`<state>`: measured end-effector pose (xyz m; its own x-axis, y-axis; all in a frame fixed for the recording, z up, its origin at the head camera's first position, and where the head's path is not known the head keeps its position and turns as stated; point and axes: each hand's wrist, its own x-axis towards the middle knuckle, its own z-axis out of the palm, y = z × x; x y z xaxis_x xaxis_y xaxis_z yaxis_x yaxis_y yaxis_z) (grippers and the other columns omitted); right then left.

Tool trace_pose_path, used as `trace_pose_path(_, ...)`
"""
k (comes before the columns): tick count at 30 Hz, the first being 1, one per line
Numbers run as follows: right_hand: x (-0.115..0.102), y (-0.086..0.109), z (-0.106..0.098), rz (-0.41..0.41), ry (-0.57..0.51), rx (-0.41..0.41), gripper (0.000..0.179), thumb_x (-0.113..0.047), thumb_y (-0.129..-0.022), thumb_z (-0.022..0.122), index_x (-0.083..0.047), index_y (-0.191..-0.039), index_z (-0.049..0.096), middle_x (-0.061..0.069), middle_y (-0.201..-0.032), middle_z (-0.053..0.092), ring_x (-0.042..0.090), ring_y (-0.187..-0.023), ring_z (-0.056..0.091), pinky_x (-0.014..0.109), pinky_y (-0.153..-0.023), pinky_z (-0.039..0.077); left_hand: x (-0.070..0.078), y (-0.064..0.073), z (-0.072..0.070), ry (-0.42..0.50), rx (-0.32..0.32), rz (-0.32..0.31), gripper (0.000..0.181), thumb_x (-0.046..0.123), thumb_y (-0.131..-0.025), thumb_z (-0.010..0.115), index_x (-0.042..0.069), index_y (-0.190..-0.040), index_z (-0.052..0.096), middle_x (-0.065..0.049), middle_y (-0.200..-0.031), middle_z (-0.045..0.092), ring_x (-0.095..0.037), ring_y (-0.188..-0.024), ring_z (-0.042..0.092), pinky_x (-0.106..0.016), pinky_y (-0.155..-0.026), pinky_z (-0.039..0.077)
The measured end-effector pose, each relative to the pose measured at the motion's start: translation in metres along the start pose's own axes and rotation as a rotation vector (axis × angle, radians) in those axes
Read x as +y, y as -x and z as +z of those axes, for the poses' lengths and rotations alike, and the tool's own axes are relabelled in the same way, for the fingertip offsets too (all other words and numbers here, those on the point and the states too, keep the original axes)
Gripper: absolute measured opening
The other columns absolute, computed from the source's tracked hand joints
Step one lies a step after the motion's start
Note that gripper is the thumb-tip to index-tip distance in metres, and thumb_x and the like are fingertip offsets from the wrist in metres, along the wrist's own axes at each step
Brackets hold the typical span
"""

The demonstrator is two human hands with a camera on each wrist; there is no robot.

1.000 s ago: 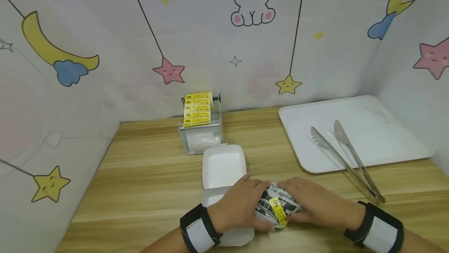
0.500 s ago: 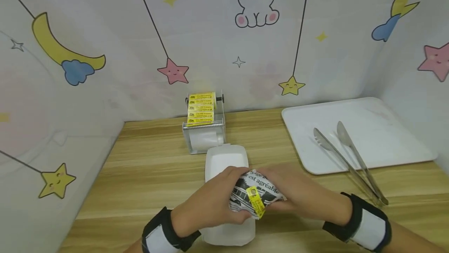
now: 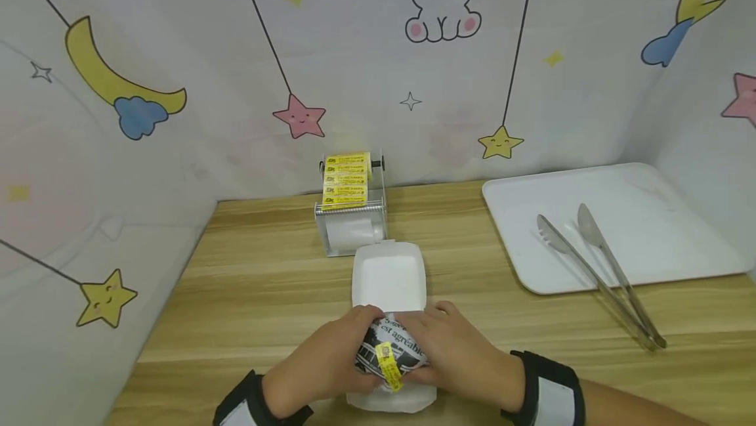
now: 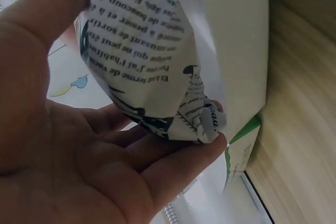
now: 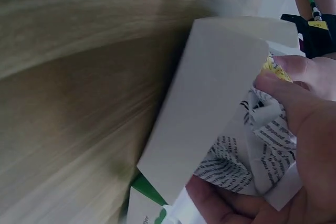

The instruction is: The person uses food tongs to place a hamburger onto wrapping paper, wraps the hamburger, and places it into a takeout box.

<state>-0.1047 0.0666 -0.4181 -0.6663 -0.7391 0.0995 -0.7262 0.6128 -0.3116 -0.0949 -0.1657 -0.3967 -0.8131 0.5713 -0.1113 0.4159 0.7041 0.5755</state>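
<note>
Both hands grip a paper-wrapped parcel the size of a burger, its newsprint wrapper bearing a yellow label. My left hand holds its left side, my right hand its right side, thumbs toward me. Under it lies the base of an open white clamshell box, lid folded back away from me. In the left wrist view the parcel sits beside the box wall, with fingers beneath its edge. The right wrist view shows crumpled paper folds at the wall of the box, partly inside it.
Behind the box stands a label dispenser with a roll of yellow labels. At the right a white tray carries metal tongs, whose joined end sticks out over the wooden table. A printed curtain closes off the back.
Both hands have carried the parcel from the box's right edge leftward and over its base, then brought it lower. The box, tongs and tray have stayed put while the head view shifted slightly.
</note>
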Motion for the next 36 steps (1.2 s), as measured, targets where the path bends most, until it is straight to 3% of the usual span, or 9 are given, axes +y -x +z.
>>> trace_pose_path(8, 0.003, 0.002, 0.007, 0.021, 0.109, -0.017, 0.077, -0.054, -0.074, 0.086, -0.01, -0.132, 0.062, 0.002, -0.124, 0.066, 0.022, -0.116, 0.055, 0.041, -0.091, 0.043, 0.0, -0.005, 0.014, -0.211, 0.029, 0.026, 0.082, 0.035, -0.07, 0.095, 0.006, -0.135, 0.055, -0.006, -0.13, 0.064, -0.02, -0.118, 0.059, -0.044, -0.102, 0.048)
trace_pose_path(11, 0.004, 0.001, 0.01, 0.026, 0.157, -0.022, 0.078, -0.058, -0.07, 0.087, -0.011, -0.128, 0.064, 0.0, -0.114, 0.061, 0.017, -0.105, 0.049, 0.036, -0.087, 0.042, -0.002, -0.006, 0.019, -0.274, 0.033, 0.009, 0.083, 0.044, -0.069, 0.094, 0.008, -0.133, 0.056, -0.005, -0.131, 0.064, -0.021, -0.121, 0.059, -0.049, -0.099, 0.048)
trace_pose_path(16, 0.004, -0.001, 0.013, 0.001, 0.271, -0.019, 0.081, -0.064, -0.063, 0.086, -0.009, -0.12, 0.068, -0.003, -0.095, 0.047, 0.014, -0.087, 0.037, 0.029, -0.076, 0.037, -0.003, -0.008, 0.028, -0.319, 0.032, -0.014, 0.081, 0.047, -0.069, 0.093, 0.009, -0.131, 0.057, -0.005, -0.131, 0.063, -0.021, -0.12, 0.059, -0.045, -0.089, 0.053)
trace_pose_path(19, 0.004, -0.002, 0.01, 0.008, 0.243, -0.061, 0.091, -0.066, -0.063, 0.084, -0.006, -0.129, 0.064, -0.002, -0.098, 0.051, 0.013, -0.088, 0.039, 0.028, -0.077, 0.037, 0.0, -0.008, 0.031, -0.336, 0.025, -0.037, 0.081, 0.047, -0.069, 0.092, 0.009, -0.132, 0.056, -0.007, -0.134, 0.062, -0.024, -0.124, 0.058, -0.047, -0.09, 0.053)
trace_pose_path(22, 0.005, -0.001, 0.0, 0.052, 0.113, -0.098, 0.101, -0.067, -0.063, 0.085, -0.005, -0.138, 0.058, -0.001, -0.108, 0.06, 0.011, -0.095, 0.047, 0.031, -0.082, 0.041, 0.002, -0.008, 0.031, -0.347, 0.017, -0.05, 0.082, 0.047, -0.07, 0.092, 0.007, -0.132, 0.056, -0.01, -0.136, 0.061, -0.027, -0.126, 0.057, -0.05, -0.091, 0.053)
trace_pose_path(24, 0.005, 0.0, -0.008, 0.085, 0.02, -0.103, 0.094, -0.063, -0.068, 0.085, -0.007, -0.137, 0.057, -0.003, -0.107, 0.064, 0.009, -0.093, 0.051, 0.032, -0.082, 0.042, 0.003, -0.008, 0.031, -0.351, 0.015, -0.055, 0.083, 0.046, -0.069, 0.092, 0.007, -0.132, 0.057, -0.01, -0.136, 0.061, -0.028, -0.126, 0.057, -0.05, -0.091, 0.053)
trace_pose_path(26, 0.006, 0.003, -0.014, 0.088, -0.035, -0.082, 0.07, -0.055, -0.074, 0.086, -0.011, -0.124, 0.063, -0.007, -0.099, 0.066, 0.006, -0.086, 0.052, 0.032, -0.079, 0.042, 0.004, -0.008, 0.031, -0.357, 0.017, -0.055, 0.083, 0.046, -0.068, 0.093, 0.007, -0.131, 0.057, -0.01, -0.135, 0.062, -0.028, -0.126, 0.057, -0.049, -0.09, 0.054)
trace_pose_path(30, 0.01, 0.006, -0.02, 0.04, -0.041, -0.012, 0.024, -0.032, -0.082, 0.085, -0.021, -0.095, 0.068, -0.012, -0.088, 0.062, 0.004, -0.079, 0.05, 0.028, -0.073, 0.042, 0.003, -0.008, 0.03, -0.353, 0.02, -0.055, 0.082, 0.045, -0.067, 0.093, 0.007, -0.129, 0.057, -0.009, -0.131, 0.063, -0.026, -0.122, 0.058, -0.046, -0.087, 0.054)
trace_pose_path(36, 0.016, 0.006, -0.012, 0.046, -0.079, -0.003, 0.02, -0.022, -0.078, 0.088, -0.021, -0.08, 0.068, -0.013, -0.083, 0.06, 0.003, -0.076, 0.05, 0.025, -0.068, 0.046, 0.0, -0.009, 0.032, -0.322, 0.013, -0.057, 0.083, 0.045, -0.068, 0.093, 0.006, -0.132, 0.056, -0.009, -0.131, 0.063, -0.024, -0.12, 0.059, -0.043, -0.086, 0.053)
